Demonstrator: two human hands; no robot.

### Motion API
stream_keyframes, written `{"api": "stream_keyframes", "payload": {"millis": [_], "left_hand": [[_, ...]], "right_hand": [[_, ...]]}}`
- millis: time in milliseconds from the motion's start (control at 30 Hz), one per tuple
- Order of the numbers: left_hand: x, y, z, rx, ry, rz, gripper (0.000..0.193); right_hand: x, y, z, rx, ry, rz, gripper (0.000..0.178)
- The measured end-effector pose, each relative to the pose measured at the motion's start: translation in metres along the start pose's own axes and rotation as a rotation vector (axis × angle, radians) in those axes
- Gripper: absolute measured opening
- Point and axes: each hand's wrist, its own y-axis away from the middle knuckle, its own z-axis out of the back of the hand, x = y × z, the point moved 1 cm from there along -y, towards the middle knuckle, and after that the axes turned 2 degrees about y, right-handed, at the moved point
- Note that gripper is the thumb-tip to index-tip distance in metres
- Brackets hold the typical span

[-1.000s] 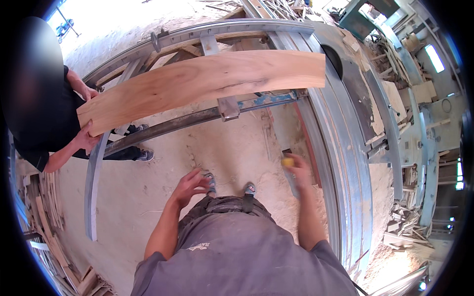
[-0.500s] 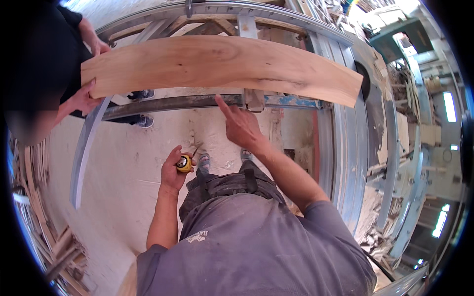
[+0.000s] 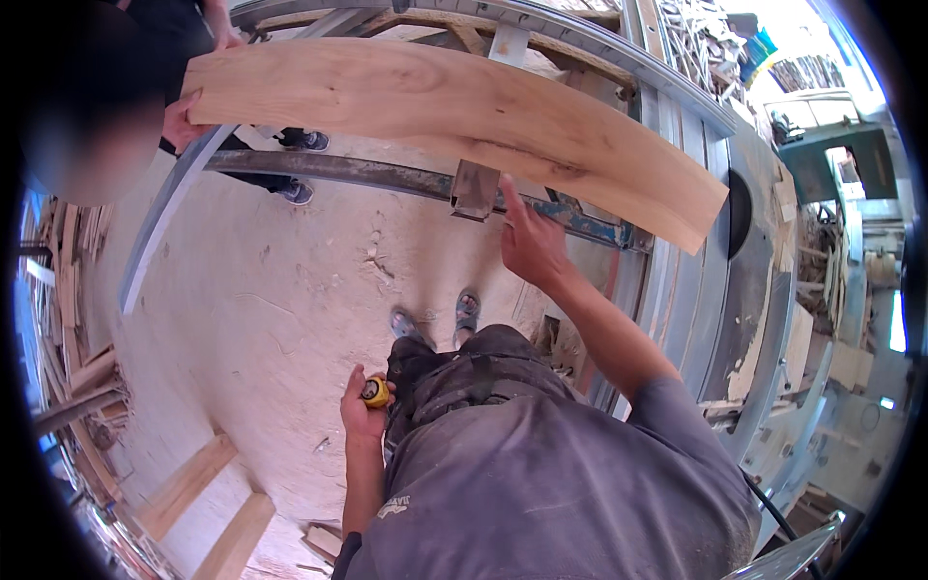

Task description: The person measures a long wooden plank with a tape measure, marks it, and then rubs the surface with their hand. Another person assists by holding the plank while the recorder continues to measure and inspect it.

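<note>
My left hand [image 3: 362, 408] is closed round a small yellow tape measure [image 3: 375, 391], held low beside my left hip. My right hand [image 3: 534, 242] reaches forward with its index finger stretched out and the other fingers partly bent, holding nothing. That fingertip is at the near edge of a long, wide wooden board [image 3: 416, 97], beside a rusty metal block [image 3: 476, 188]; whether it touches the board I cannot tell. The board lies across a metal frame, its right end over the saw table's rails. At its left end, another person's hand [image 3: 182, 121] grips it.
A grey metal rail [image 3: 338, 166] runs under the board, and a slanting bar [image 3: 159, 227] stands at left. Metal rails [image 3: 710, 300] run along the right. Loose planks [image 3: 232, 536] lie at the lower left. Scrap wood [image 3: 691, 58] is heaped at the far right.
My right hand has shifted rightward along the board's near edge, past the metal block. The view has turned, so the board appears more tilted. The tape measure stays in my left hand.
</note>
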Motion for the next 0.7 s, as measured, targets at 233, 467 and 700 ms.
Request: {"api": "stream_keyframes", "payload": {"millis": [233,467,700], "left_hand": [[0.068,0.015,0.011,0.050,-0.066,-0.034,0.050],[0.097,0.047,0.049,-0.012,-0.024,-0.198,0.051],[0.184,0.093,0.115,-0.164,0.143,-0.204,0.036]], "right_hand": [[0.000,-0.017,0.066,0.120,-0.101,-0.365,0.080],[-0.025,-0.024,0.090,0.261,-0.133,-0.525,0.082],[-0.018,-0.006,0.077,0.433,0.072,-0.209,0.089]]}}
